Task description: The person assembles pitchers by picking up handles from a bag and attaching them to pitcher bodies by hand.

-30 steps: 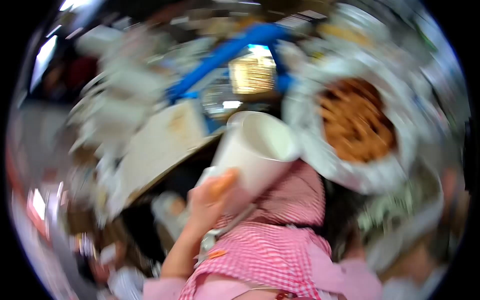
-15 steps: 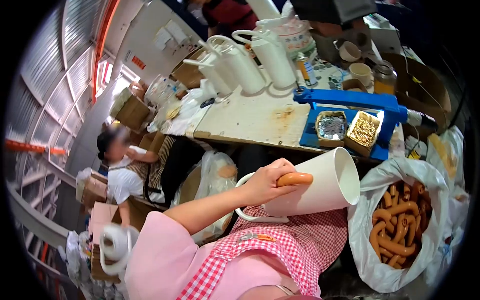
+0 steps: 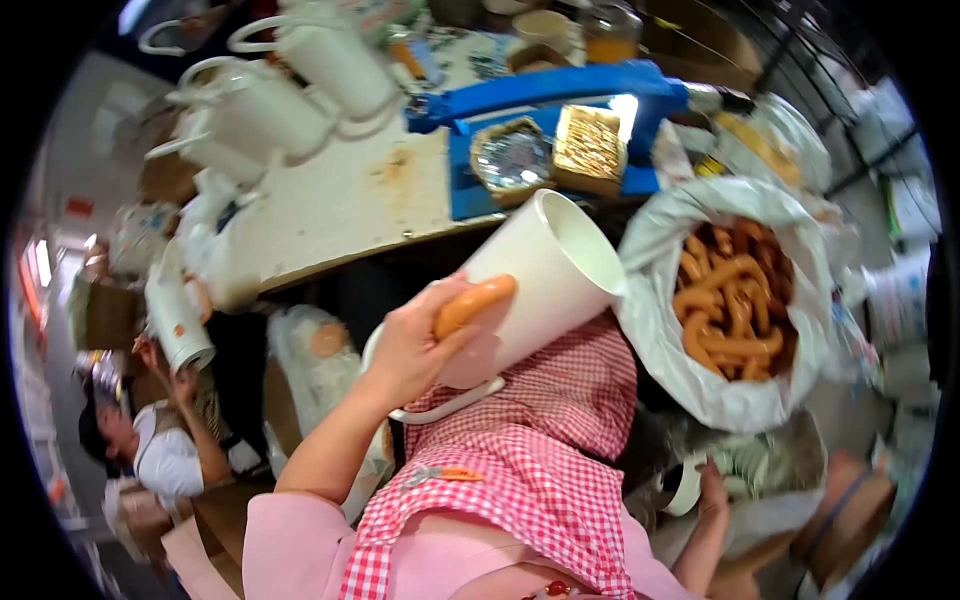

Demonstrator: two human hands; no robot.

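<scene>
My left hand [image 3: 412, 345] is closed round a curved orange handle piece [image 3: 478, 305], which lies along the side of a white cylindrical can [image 3: 540, 275]. The can tilts above my lap, its wide mouth facing up and right. A white curved tube [image 3: 450, 405] shows at the can's lower end, partly behind my wrist. Low on the right, my right hand [image 3: 711, 492] is at a white curved piece [image 3: 685, 487], its fingers seemingly closed on the edge. Beside that hand is a plastic-lined container [image 3: 800, 455] with pale parts, blurred.
A white bag [image 3: 640, 265] of orange curved handles stands at my right. On the table [image 3: 310, 225] are a blue lever tool [image 3: 560, 90], boxes of silver [image 3: 510, 158] and gold small parts [image 3: 588, 145], and several white cans [image 3: 335, 70]. A co-worker [image 3: 165, 445] at left handles a white cylinder [image 3: 178, 315].
The view has swung right and down, bringing my right hand into sight. My left hand still grips the orange handle piece against the can. The co-worker's hands are now on a raised white cylinder.
</scene>
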